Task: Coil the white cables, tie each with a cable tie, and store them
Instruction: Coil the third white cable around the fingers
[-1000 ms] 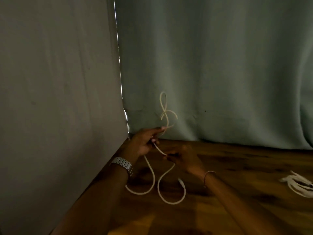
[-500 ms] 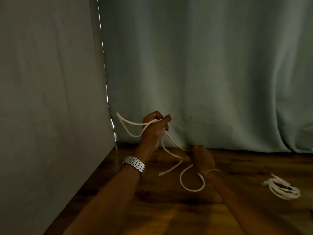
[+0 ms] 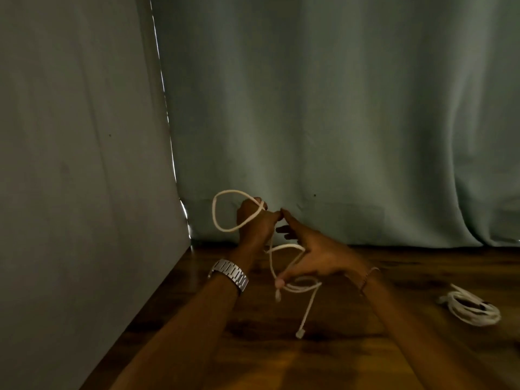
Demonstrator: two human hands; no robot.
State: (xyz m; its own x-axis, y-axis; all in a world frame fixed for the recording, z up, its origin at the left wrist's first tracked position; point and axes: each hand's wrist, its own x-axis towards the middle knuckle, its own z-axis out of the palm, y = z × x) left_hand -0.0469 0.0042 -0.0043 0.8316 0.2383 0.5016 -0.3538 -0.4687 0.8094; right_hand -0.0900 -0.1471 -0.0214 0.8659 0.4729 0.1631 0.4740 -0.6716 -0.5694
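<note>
A white cable (image 3: 218,218) loops around my left hand (image 3: 253,223), which is raised near the curtain and grips it. The loop stands out to the left of that hand. My right hand (image 3: 318,254) is just right of it, index finger stretched up to the left thumb. The cable runs across the right palm and past the thumb. Lower strands hang in a loop to the wooden table, with one plug end (image 3: 298,334) dangling low and another end (image 3: 278,296) near the right thumb. A second white cable (image 3: 472,308) lies coiled on the table at the right.
The wooden table (image 3: 309,361) is bounded by a grey-green curtain (image 3: 337,122) at the back and a grey wall panel (image 3: 70,164) on the left. A metal watch (image 3: 229,274) sits on my left wrist, a thin bracelet (image 3: 368,274) on the right.
My right hand has risen from the table to meet the left hand. The cable loop now stands round the left hand, and the loose ends have swung lower toward me.
</note>
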